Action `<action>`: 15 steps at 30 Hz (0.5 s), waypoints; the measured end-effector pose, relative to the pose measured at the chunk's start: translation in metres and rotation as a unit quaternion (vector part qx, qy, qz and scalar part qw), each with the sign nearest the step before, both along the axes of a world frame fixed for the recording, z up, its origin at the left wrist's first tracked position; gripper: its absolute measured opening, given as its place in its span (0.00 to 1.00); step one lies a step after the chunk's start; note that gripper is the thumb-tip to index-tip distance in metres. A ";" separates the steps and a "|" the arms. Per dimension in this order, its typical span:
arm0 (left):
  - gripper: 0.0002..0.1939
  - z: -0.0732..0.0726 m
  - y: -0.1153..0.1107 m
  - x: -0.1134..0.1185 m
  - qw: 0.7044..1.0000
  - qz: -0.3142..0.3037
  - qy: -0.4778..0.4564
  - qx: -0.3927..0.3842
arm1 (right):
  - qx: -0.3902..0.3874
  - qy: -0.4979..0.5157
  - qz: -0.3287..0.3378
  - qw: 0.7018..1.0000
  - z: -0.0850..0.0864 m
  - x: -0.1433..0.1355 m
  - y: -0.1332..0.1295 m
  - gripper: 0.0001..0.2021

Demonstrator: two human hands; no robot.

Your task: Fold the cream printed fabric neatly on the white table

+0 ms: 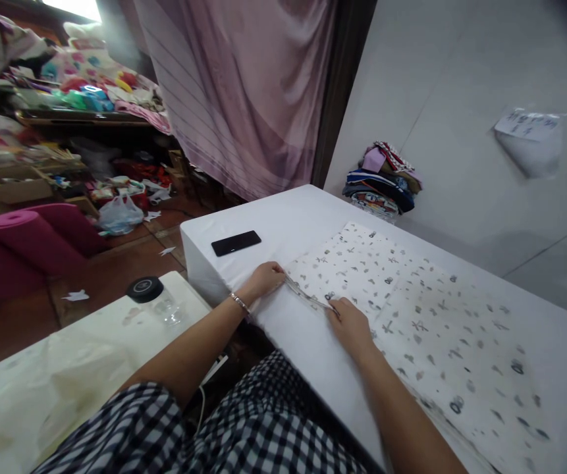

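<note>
A white cloth with a small grey and brown print [426, 316] lies spread over the white-covered table [283, 224]. At its near left corner my left hand [265, 279] pinches the fabric edge; a bracelet is on that wrist. Farther right along the same edge, my right hand [350, 324] holds the cloth with its fingers pressed together. Between both hands the edge runs fairly straight and slightly raised. A black phone [236, 243] rests on the table beyond my left hand.
A clear jar with a black lid [145, 289] stands on a low white surface [66, 355] at left. Folded clothes [380, 181] are piled against the wall. Pink rolled mats [36, 243], bags and boxes crowd the far left floor. A pink curtain [253, 85] hangs behind.
</note>
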State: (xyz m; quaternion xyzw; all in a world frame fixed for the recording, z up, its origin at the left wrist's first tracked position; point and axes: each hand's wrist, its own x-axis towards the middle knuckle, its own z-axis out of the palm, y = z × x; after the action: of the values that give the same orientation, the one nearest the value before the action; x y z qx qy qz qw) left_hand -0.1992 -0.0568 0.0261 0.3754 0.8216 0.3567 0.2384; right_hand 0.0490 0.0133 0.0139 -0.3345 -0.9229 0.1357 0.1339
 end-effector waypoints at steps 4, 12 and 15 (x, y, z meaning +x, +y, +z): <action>0.06 0.002 -0.004 0.002 1.000 0.002 0.027 0.001 | -0.021 0.013 -0.009 1.000 0.001 0.000 0.001 0.12; 0.11 0.000 -0.001 0.007 0.988 -0.060 0.133 -0.046 | -0.011 -0.006 -0.011 1.000 0.001 0.000 0.000 0.13; 0.09 -0.001 0.002 0.009 0.986 -0.055 0.148 -0.051 | -0.013 0.006 -0.009 1.000 -0.001 0.001 0.001 0.12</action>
State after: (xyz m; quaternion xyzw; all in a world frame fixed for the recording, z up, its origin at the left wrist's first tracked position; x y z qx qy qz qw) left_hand -0.1905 -0.0553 0.0249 0.4563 0.8430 0.2406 0.1525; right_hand 0.0499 0.0142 0.0134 -0.3436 -0.9173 0.1482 0.1360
